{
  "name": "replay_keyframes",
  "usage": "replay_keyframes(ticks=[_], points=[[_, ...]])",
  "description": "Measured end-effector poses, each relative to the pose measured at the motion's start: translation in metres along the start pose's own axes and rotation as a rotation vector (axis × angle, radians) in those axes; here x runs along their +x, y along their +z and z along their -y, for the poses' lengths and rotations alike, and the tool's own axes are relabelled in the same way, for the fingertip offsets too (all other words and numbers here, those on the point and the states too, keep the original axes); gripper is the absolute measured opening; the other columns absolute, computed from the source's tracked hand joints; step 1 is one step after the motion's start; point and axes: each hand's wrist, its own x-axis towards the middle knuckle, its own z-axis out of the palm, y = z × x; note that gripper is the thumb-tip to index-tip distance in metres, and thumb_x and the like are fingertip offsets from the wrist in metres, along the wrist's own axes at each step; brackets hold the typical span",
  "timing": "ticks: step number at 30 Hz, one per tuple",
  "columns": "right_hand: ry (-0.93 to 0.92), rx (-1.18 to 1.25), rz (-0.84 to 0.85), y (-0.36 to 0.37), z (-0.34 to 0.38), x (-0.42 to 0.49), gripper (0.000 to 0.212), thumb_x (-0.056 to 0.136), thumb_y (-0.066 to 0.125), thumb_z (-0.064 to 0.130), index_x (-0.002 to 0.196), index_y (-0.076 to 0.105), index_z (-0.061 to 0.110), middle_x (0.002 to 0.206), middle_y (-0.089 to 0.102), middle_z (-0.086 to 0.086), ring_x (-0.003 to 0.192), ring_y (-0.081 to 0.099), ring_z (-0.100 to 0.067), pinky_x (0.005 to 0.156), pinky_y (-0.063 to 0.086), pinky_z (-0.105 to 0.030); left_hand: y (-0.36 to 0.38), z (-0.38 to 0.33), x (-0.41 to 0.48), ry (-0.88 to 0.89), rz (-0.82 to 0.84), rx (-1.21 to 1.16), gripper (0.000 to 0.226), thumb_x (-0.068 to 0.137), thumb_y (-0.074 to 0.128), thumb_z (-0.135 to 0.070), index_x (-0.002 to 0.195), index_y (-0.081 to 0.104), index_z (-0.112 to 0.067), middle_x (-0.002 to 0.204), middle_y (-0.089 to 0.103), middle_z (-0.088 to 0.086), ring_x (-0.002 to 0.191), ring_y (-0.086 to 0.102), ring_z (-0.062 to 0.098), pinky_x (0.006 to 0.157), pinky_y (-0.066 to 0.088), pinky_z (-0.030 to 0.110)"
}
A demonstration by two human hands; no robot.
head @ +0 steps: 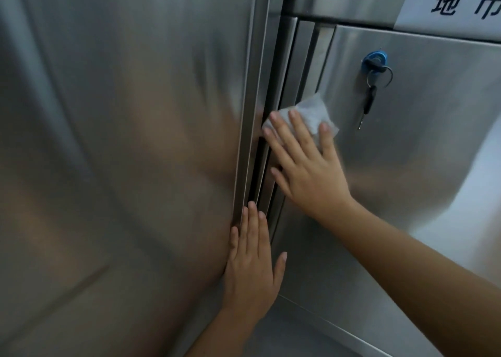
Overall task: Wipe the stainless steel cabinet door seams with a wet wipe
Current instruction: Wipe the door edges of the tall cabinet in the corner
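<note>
Label (455, 7) at top right is cut by the frame edge; 2 printed characters are partly visible. Left door (122, 140) shows only blurred reflections. Seam (254, 172) between it and the right door (420, 153) is a dark vertical gap, interior not discernible. Wet wipe (311, 111) is partly covered by the right hand (306, 167), so its fold cannot be told. Right hand: fingers (284, 137) straight, slightly spread, pressing the wipe flat on the right door's stepped edge, just beside the seam. Left hand (252, 262): fingers straight and close together, thumb apart, lying flat at the left door's edge, holding nothing. A key (375, 68) sits in a blue lock (375, 57), with 1 more key hanging below.
</note>
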Motion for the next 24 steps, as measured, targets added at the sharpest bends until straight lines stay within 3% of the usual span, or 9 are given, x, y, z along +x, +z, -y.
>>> replay_keyframes(ticks=[4, 8, 10, 13, 17, 19, 21, 24], points=[[-0.202, 0.003, 0.063, 0.011, 0.032, -0.055, 0.065, 0.091, 0.037, 0.047, 0.146, 0.025, 0.016, 0.152, 0.015, -0.007, 0.140, 0.013, -0.026, 0.111, 0.006, -0.048, 0.009, 0.005, -0.022, 0.010, 0.035, 0.017, 0.068, 0.087, 0.036, -0.039, 0.138, 0.026, 0.005, 0.145, 0.028, 0.023, 0.140, 0.011, 0.028, 0.109, 0.014, 0.038], [-0.342, -0.004, 0.115, 0.010, 0.045, -0.077, 0.067, 0.089, 0.043, 0.051, 0.145, 0.024, 0.021, 0.151, 0.015, -0.002, 0.139, 0.014, -0.021, 0.111, 0.008, -0.041, 0.013, 0.013, -0.041, 0.048, 0.086, 0.033, 0.066, 0.087, 0.036, -0.039, 0.136, 0.026, 0.004, 0.144, 0.030, 0.024, 0.141, 0.007, 0.025, 0.110, 0.014, 0.037], [-0.335, -0.001, 0.071, 0.008, 0.037, -0.066, 0.063, 0.089, 0.043, 0.048, 0.144, 0.028, 0.021, 0.150, 0.018, 0.000, 0.139, 0.021, -0.020, 0.111, 0.010, -0.040, 0.014, 0.014, -0.047, 0.047, 0.079, 0.031, 0.063, 0.092, 0.031, -0.040, 0.136, 0.025, 0.005, 0.148, 0.025, 0.023, 0.142, 0.004, 0.025, 0.110, 0.013, 0.036], [-0.172, 0.010, 0.010, 0.003, 0.020, -0.037, 0.059, 0.092, 0.032, 0.042, 0.145, 0.030, 0.017, 0.152, 0.022, -0.003, 0.140, 0.024, -0.023, 0.111, 0.009, -0.043, 0.017, 0.012, -0.053, 0.008, 0.055, 0.005, 0.065, 0.092, 0.032, -0.040, 0.136, 0.023, 0.007, 0.150, 0.019, 0.022, 0.143, 0.001, 0.027, 0.111, 0.013, 0.036], [-0.069, -0.025, 0.028, 0.006, 0.026, -0.035, 0.062, 0.094, 0.025, 0.042, 0.149, 0.016, 0.014, 0.155, 0.014, -0.006, 0.142, 0.012, -0.025, 0.112, 0.001, -0.048, 0.022, 0.010, -0.063, -0.040, 0.052, -0.025, 0.069, 0.085, 0.039, -0.037, 0.134, 0.024, 0.009, 0.140, 0.029, 0.031, 0.136, 0.019, 0.033, 0.109, 0.015, 0.037], [-0.120, -0.014, 0.052, 0.012, 0.043, -0.056, 0.063, 0.093, 0.029, 0.044, 0.148, 0.018, 0.015, 0.154, 0.012, -0.005, 0.141, 0.010, -0.025, 0.111, -0.001, -0.049, 0.024, 0.012, -0.066, -0.035, 0.054, -0.029, 0.068, 0.085, 0.039, -0.036, 0.133, 0.025, 0.011, 0.139, 0.030, 0.032, 0.133, 0.025, 0.037, 0.109, 0.024, 0.041], [-0.220, 0.005, 0.093, 0.018, 0.061, -0.083, 0.064, 0.091, 0.036, 0.048, 0.147, 0.024, 0.020, 0.152, 0.013, -0.001, 0.139, 0.011, -0.024, 0.112, 0.001, -0.048, 0.023, 0.014, -0.066, -0.034, 0.066, -0.042, 0.067, 0.085, 0.039, -0.035, 0.131, 0.027, 0.012, 0.138, 0.031, 0.033, 0.130, 0.033, 0.042, 0.099, 0.039, 0.047], [-0.358, 0.015, 0.182, 0.020, 0.080, -0.112, 0.066, 0.088, 0.043, 0.054, 0.145, 0.023, 0.027, 0.150, 0.013, 0.007, 0.139, 0.015, -0.018, 0.111, 0.006, -0.041, 0.020, 0.017, -0.065, -0.032, 0.104, -0.060, 0.069, 0.085, 0.040, -0.037, 0.131, 0.027, 0.012, 0.139, 0.029, 0.033, 0.121, 0.046, 0.043, 0.090, 0.047, 0.046]])
